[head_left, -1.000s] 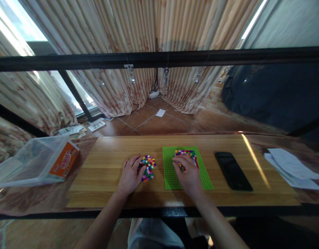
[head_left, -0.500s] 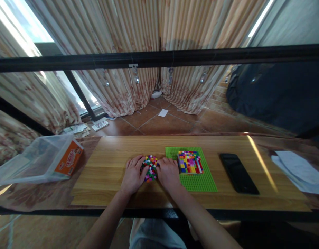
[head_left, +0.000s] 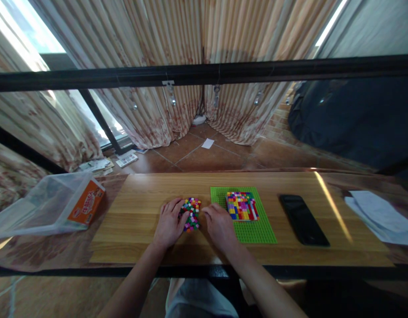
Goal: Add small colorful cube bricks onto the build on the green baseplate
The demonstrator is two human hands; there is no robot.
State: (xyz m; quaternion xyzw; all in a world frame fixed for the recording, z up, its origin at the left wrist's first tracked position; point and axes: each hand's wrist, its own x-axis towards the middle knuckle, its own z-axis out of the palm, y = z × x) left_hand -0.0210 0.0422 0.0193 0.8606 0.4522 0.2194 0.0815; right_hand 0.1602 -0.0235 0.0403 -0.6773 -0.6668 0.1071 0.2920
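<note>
My left hand (head_left: 169, 222) rests on the wood with fingers stretched, its thumb and fingertips touching the left side of a pile of small multicoloured toy bricks (head_left: 192, 215). Just right of the pile, my right hand (head_left: 219, 224) has its thumb and fingers pressed together; whatever is between them is too small to make out. Beyond that hand lies a green studded baseplate (head_left: 255, 234), partly covered by the hand on its left side. On it stands a low block built of many coloured bricks (head_left: 242, 206).
A black phone (head_left: 303, 221) lies right of the baseplate on the wooden board (head_left: 131, 229). White papers (head_left: 383, 216) are at the far right. A clear plastic tub (head_left: 47, 201) with an orange label stands at the left. A black bar (head_left: 204, 73) crosses beyond the table.
My right hand has drawn back a little to the right, away from the brick pile, and its fingers have curled together. My left hand stays at the pile.
</note>
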